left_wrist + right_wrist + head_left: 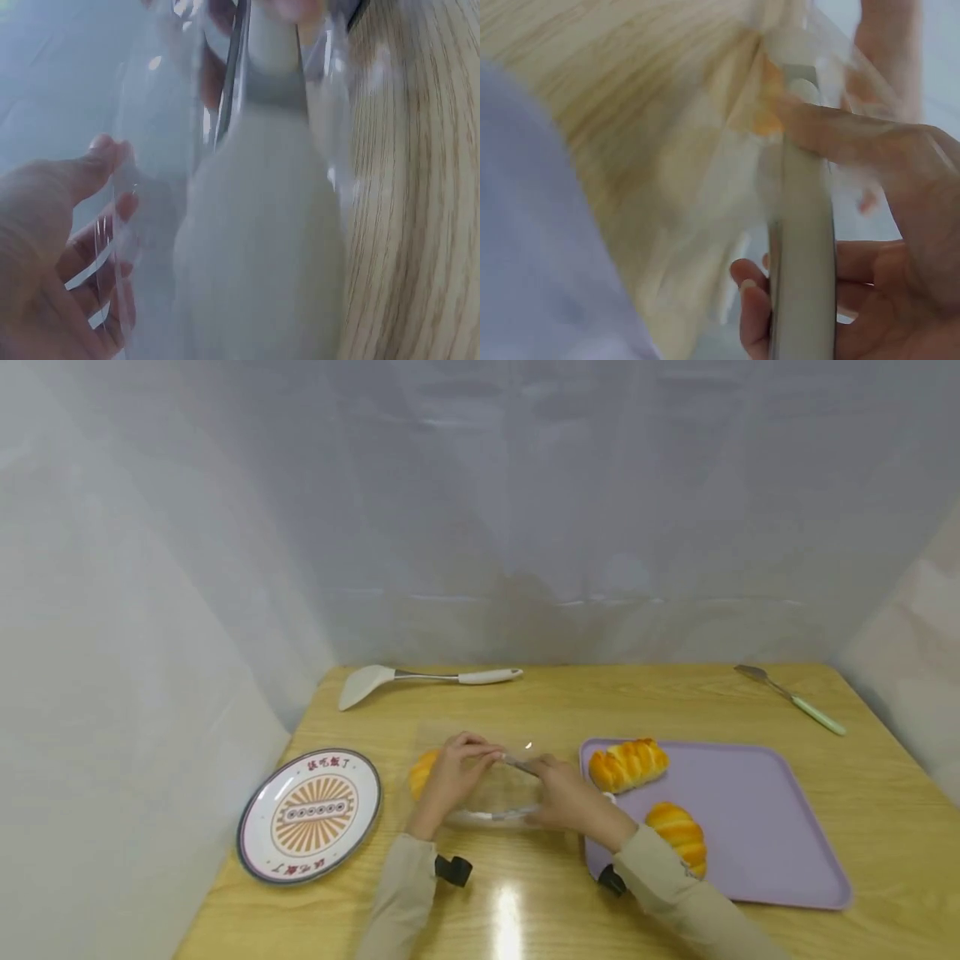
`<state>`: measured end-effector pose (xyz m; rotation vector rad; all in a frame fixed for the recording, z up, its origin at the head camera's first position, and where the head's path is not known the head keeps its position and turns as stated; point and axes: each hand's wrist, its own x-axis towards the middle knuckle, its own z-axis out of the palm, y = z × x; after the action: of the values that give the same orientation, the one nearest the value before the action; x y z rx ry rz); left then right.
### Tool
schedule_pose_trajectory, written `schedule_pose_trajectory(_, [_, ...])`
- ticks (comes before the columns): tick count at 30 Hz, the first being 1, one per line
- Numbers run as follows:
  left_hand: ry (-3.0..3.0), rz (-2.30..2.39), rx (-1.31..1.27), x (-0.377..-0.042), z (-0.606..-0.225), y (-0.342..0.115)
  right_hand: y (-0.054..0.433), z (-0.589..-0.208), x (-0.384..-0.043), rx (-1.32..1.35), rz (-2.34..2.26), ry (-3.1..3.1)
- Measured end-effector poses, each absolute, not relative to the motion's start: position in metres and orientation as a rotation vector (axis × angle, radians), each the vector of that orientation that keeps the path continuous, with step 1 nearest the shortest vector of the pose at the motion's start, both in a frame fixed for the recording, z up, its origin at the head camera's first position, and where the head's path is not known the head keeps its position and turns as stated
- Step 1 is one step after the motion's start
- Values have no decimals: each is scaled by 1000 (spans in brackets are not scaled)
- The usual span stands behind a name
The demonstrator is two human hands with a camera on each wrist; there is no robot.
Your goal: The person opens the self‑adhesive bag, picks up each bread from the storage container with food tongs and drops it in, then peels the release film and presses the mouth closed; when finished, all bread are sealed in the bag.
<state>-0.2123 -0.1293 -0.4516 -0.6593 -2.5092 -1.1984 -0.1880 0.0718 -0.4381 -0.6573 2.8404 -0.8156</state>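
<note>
In the right hand point(573, 800) is a pair of tongs point(808, 247) with cream handles and steel edges; the thumb lies along one handle, the fingers curl at the other side. The tongs' pale, wide tip fills the middle of the left wrist view, with clear film around it. The left hand point(448, 783) pinches the edge of a clear plastic bag point(154, 187) between thumb and fingers. An orange-yellow bread roll point(422, 774) shows through the bag beside the left hand, partly hidden by it. Whether the tongs touch the roll cannot be made out.
On the right, a lilac tray point(757, 827) bears a braided bread point(628, 764) and a ridged bread point(678, 833), partly behind the right sleeve. A patterned plate point(310, 817) lies left. Toward the back are a white spatula point(367, 685) and a small green-handled spreader point(817, 716).
</note>
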Motion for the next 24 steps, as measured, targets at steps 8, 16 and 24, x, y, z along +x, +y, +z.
schedule_pose_trajectory(8, [-2533,-1254,-550,-215,-452,-130,126,-411,-169,-649,-695,2941])
schedule_pose_trajectory(16, [-2538,-1408,-472,-217,-457,-133,191,-404,-142,-469,-725,3028])
schedule_pose_trajectory(24, [-2552,-1498,-439,-218,-459,-136,249,-425,-104,-289,-827,3090])
